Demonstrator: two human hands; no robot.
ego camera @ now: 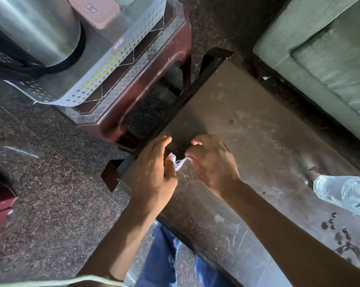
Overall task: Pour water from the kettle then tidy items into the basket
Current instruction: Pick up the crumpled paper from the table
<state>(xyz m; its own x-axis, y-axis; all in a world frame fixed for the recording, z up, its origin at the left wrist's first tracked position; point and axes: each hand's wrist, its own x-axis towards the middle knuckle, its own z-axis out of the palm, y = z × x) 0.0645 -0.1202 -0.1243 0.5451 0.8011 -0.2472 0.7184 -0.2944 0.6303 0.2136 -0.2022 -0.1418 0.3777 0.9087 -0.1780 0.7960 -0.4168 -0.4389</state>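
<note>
A steel kettle [32, 27] stands inside the pale perforated basket [104, 73] at the top left, next to a pink lidded box [96, 11]. Over the near left corner of the dark table [247, 125], my left hand [154, 172] and my right hand [212, 162] pinch a small white scrap [178, 161] between them. The scrap is stretched from one hand to the other. A clear glass [346, 193] with water stands at the table's right edge.
The basket sits on a maroon plastic stool [146, 88] beside the table. A green sofa [330, 59] runs along the far right. Dark specks and spills [338, 233] mark the table near the glass. Speckled floor lies to the left.
</note>
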